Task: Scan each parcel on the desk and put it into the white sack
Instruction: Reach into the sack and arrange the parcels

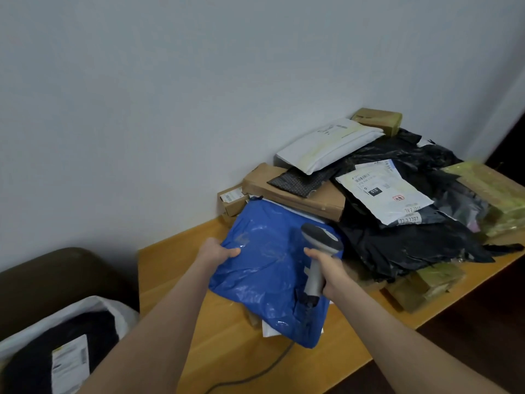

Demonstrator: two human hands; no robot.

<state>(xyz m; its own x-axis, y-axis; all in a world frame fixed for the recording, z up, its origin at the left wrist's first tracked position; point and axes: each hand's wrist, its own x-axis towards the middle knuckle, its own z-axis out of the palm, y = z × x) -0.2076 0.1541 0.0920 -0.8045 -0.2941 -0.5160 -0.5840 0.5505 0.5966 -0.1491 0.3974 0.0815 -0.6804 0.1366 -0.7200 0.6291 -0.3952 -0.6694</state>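
Observation:
A blue plastic mailer parcel (pixel 264 274) lies tilted over the wooden desk (pixel 176 263). My left hand (pixel 218 253) pinches its left edge, thumb on top. My right hand (pixel 329 268) grips the handle of a grey handheld barcode scanner (pixel 318 251), its head held over the blue parcel. The scanner's cable (pixel 255 373) trails down across the desk. At lower left stands the white sack (pixel 85 311), open, with a black parcel (pixel 56 354) bearing a white label inside.
A heap of parcels fills the desk's back right: a black plastic bag with a label (pixel 397 237), a white padded mailer (pixel 326 145), a long brown carton (pixel 295 194), a small box (pixel 231 200), taped yellowish boxes (pixel 500 194). A dark chair (pixel 56 274) stands behind the sack. Wall behind.

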